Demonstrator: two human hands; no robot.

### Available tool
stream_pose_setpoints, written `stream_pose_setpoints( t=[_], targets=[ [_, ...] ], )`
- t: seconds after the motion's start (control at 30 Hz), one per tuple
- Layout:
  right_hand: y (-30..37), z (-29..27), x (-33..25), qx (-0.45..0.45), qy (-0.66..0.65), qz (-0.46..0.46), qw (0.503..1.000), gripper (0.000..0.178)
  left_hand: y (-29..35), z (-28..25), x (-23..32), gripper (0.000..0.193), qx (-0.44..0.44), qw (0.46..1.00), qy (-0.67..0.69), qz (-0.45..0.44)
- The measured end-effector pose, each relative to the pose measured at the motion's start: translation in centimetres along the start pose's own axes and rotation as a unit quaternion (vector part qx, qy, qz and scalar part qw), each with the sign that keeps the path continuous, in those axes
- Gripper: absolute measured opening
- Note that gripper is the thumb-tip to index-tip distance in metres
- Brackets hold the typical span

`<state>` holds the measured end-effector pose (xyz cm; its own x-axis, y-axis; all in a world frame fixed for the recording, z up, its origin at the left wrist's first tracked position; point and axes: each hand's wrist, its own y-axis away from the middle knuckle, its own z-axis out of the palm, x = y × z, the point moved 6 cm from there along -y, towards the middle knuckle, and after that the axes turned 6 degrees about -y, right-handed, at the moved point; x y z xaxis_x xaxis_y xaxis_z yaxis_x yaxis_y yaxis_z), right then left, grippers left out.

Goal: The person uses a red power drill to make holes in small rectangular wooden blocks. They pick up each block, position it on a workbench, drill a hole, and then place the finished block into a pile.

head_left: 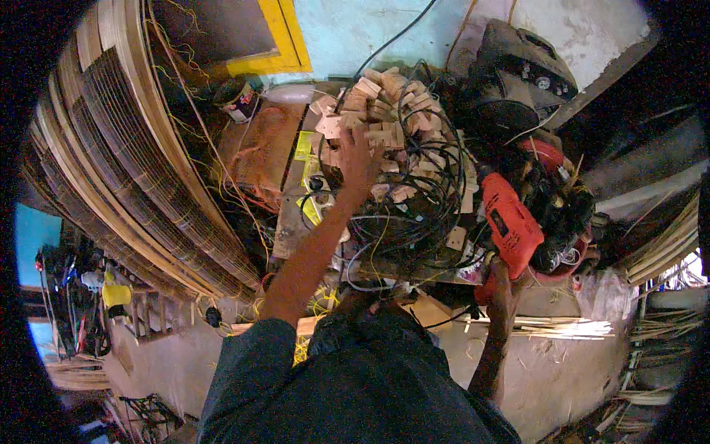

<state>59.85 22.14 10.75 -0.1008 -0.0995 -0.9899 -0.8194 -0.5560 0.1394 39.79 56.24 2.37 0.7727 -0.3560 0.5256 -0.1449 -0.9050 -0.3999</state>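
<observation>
Several long slatted panels [133, 126] lean in a curved bank along my far left, their dark weave broken by paler strips. Just right of them, at the top, a yellow frame [294, 33] stands in the pale blue wall. Below it, a brown board [250, 140] lies under a loose tangle of orange cord, and yellow strips [304, 145] sit beside it, near my left forearm.

Next comes my left hand [360, 159], stretched forward over the worktable [287, 231], its fingers partly spread and touching the heap of small wooden blocks [392, 135]. Whether they have closed on one of these I cannot tell. The blocks are piled in the middle, toward the wall, pale and loosely stacked, with black cable [447, 152] looped over and around their right side.

To the right of the heap, my right hand [500, 285] is wrapped around the handle of a red power drill [510, 222], fingers curled in on the grip, the drill's body pointing up and away from me toward the wall. Behind it, up in the corner, is a dusty black machine [510, 55] with a round gauge. Lower down, pale sticks [562, 327] lie near a clear plastic bag [603, 296].
</observation>
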Motion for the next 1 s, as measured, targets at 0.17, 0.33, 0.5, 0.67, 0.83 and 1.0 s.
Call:
stream_pose_setpoints(
  t=[0.17, 0.33, 0.5, 0.67, 0.83, 1.0],
  targets=[
    [-0.7, 3.4, 0.6, -0.135, -0.004, -0.076, 0.988, 0.026, 3.4, 1.5, -2.4, 0.065, -0.019, 0.993, 0.072, -0.09],
    [-0.4, 6.9, 0.2, -0.19, 0.04, -0.069, 0.979, 0.018, 3.2, 2.9, -2.4, 0.07, 0.104, 0.986, -0.027, -0.128],
    [-0.3, 9.4, 0.0, -0.249, 0.049, -0.068, 0.965, 0.01, 2.1, 3.9, -2.4, 0.057, 0.074, 0.988, 0.042, -0.129],
    [-1.7, 12.2, -0.9, -0.319, 0.134, -0.069, 0.936, 0.017, 2.9, 3.5, -2.1, 0.046, 0.079, 0.964, 0.217, -0.135],
    [-5.0, 13.8, 2.7, -0.343, 0.134, -0.076, 0.927, 0.023, 4.8, 0.8, -3.5, 0.051, 0.102, 0.956, 0.235, -0.143],
    [-8.5, 14.2, 4.6, -0.302, 0.159, -0.12, 0.932, 0.035, 7.8, -8.7, -1.4, 0.05, 0.122, 0.963, 0.204, -0.13]
  ],
)
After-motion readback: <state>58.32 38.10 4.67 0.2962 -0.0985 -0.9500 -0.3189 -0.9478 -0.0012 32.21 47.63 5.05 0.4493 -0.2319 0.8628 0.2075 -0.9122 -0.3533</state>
